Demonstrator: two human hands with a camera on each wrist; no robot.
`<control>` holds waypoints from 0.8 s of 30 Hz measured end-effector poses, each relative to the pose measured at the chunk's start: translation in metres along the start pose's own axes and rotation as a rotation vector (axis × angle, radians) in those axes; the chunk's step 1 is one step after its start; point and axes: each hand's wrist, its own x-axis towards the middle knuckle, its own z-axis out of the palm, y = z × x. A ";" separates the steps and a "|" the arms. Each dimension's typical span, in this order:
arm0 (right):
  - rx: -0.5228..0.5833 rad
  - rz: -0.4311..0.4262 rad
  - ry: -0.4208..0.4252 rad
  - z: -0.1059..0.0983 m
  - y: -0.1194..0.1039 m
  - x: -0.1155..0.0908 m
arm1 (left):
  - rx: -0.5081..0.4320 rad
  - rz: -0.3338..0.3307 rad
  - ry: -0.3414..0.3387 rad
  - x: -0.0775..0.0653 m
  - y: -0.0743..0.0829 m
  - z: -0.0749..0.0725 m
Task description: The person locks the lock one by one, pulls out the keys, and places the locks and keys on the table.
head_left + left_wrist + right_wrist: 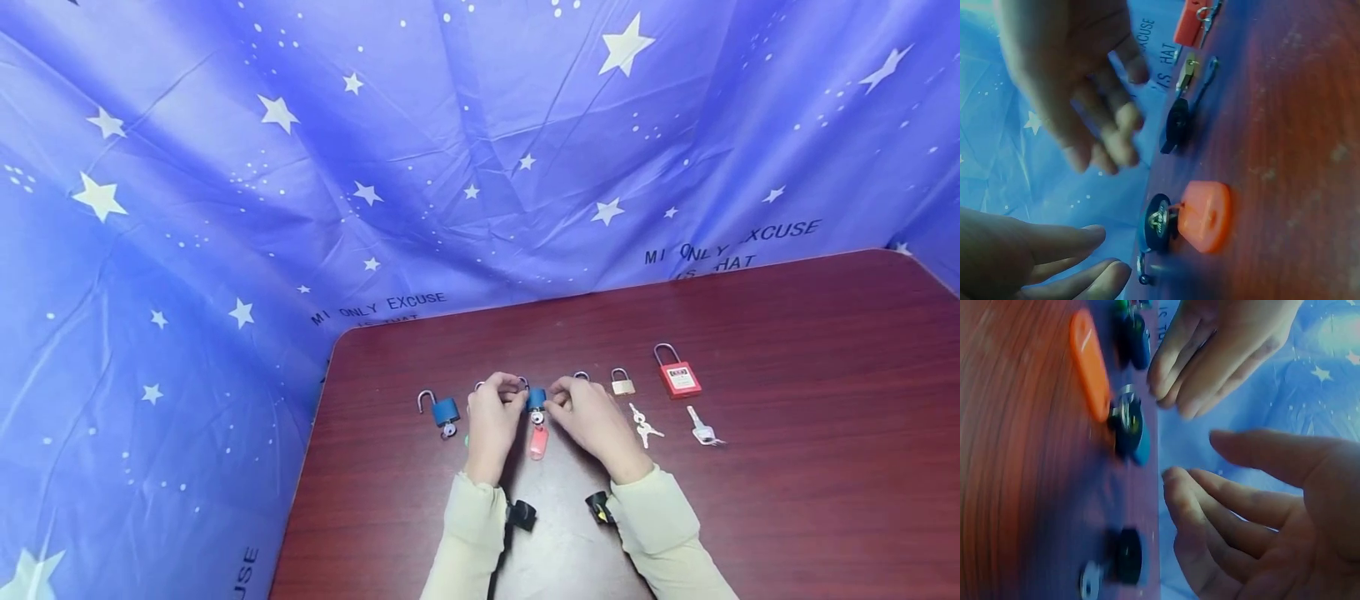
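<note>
A blue padlock (536, 399) lies on the table between the two hands, a key (537, 417) in its underside and a red tag (538, 443) hanging from that. My left hand (495, 421) hovers at its left side. On the right, my right hand (596, 417) has its fingers loosely bent near the lock. Gaps show between the fingers and the padlock (1155, 223) in the left wrist view, and also around the padlock (1132, 434) in the right wrist view. Neither hand holds anything.
Another blue padlock (446, 412) with its shackle swung out lies at left. The left hand mostly hides one more lock; a shackle (581, 376) peeks out behind the right hand. Further right are a small brass padlock (622, 387), keys (645, 428), a red padlock (681, 379) and its key (703, 430).
</note>
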 end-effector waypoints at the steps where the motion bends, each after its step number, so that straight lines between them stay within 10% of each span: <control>1: 0.014 -0.009 0.007 0.002 -0.002 0.001 | -0.003 -0.008 -0.005 -0.001 -0.001 0.000; 12: -0.066 -0.021 -0.073 0.017 -0.008 0.002 | -0.115 -0.055 -0.088 0.000 -0.009 0.001; 24: 0.089 0.027 -0.034 0.021 -0.007 0.001 | -0.131 -0.103 -0.082 -0.001 -0.006 0.006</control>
